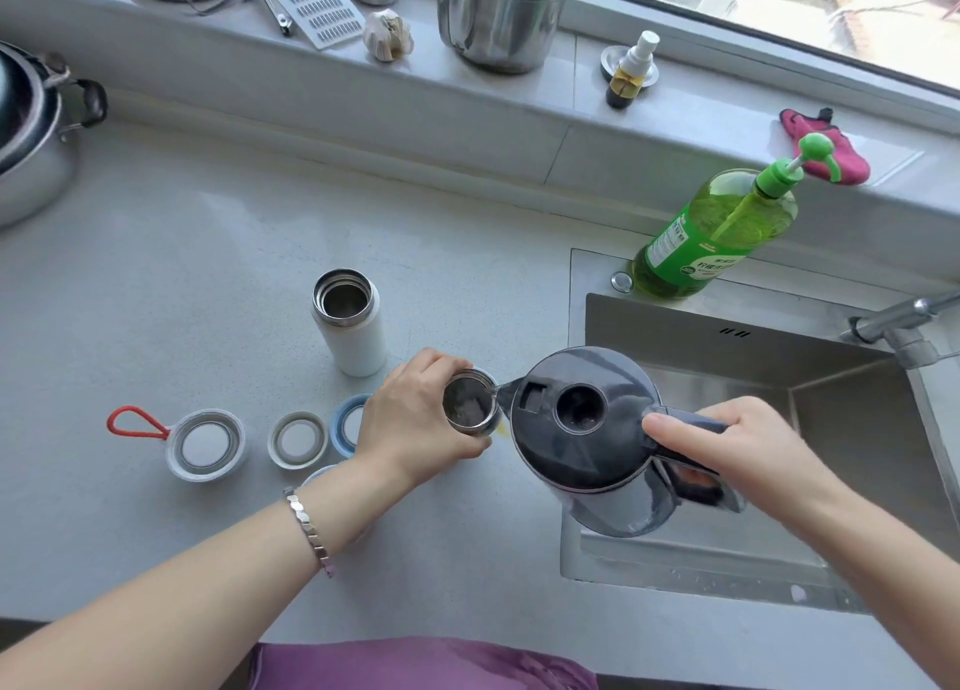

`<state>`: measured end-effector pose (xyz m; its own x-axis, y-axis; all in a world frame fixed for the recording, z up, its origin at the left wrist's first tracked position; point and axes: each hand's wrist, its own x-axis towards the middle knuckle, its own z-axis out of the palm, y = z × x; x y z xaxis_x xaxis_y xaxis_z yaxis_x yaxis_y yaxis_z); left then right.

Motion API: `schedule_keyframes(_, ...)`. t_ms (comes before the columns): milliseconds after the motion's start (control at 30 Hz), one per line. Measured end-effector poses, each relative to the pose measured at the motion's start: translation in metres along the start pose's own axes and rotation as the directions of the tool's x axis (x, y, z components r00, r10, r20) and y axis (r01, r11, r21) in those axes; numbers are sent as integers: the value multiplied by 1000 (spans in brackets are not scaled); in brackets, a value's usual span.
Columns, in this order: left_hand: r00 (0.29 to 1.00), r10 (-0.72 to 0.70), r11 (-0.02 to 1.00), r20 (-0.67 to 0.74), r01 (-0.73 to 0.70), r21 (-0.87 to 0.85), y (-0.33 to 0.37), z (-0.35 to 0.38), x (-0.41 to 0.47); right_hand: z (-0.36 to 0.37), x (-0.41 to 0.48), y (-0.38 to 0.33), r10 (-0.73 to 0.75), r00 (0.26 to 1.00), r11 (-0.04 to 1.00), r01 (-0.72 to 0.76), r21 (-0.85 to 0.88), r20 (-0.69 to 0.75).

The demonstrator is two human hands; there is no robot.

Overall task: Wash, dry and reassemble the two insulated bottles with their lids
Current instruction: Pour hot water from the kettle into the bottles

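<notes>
Bottle (470,402) sits on the counter (208,274) beside the sink (701,336), left hand (410,424) wrapped round its neck; right hand (727,445) grips the kettle (582,419) handle. Keep spout over mouth, pour slowly.

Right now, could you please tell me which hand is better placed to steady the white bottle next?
Left, probably: the left hand grips the other bottle just beside the white bottle, while the right hand holds the kettle handle.
</notes>
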<state>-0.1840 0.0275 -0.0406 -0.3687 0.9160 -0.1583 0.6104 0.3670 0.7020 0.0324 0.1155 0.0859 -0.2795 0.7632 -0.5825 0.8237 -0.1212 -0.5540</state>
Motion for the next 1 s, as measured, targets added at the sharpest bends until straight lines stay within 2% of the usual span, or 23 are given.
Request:
schedule_keyframes(267, 998, -28, 997, -48, 32, 74, 2, -5, 29, 25, 7, 32, -75, 989, 947, 110, 303, -125)
schedule_keyframes(500, 997, -55, 989, -60, 63, 133, -2, -6, 38, 51, 13, 57, -70, 989, 916, 115, 385, -129)
schedule_keyframes(733, 998, 49, 982, 29, -53, 180, -8, -12, 19, 75, 16, 73, -112, 990, 903, 135, 408, -79)
schedule_keyframes(767, 996, 94, 979, 7, -94, 181, -9, -18, 14, 76, 17, 75, -120, 990, 904, 140, 405, -75)
schedule_keyframes(800, 978, 192, 968, -80, -176, 178, -10, -24, 9, 76, 17, 77, -125, 990, 906, 140, 400, -64)
schedule_keyframes(867, 870, 374, 918, -322, -298, 261, -16, -39, 4, 76, 17, 81, -131, 991, 917, 137, 376, -39)
schedule_keyframes(900, 824, 392, 910, -409, -281, 306, -23, -48, 5, 75, 17, 84, -122, 992, 926, 128, 354, -40)
schedule_keyframes(933, 822, 345, 923, -452, -211, 322, -30, -58, 10, 75, 16, 86, -104, 994, 935, 111, 338, -40)
schedule_keyframes(1000, 902, 71, 975, -426, 27, 220, -39, -72, 24, 73, 15, 92, -67, 997, 948, 71, 311, -25)
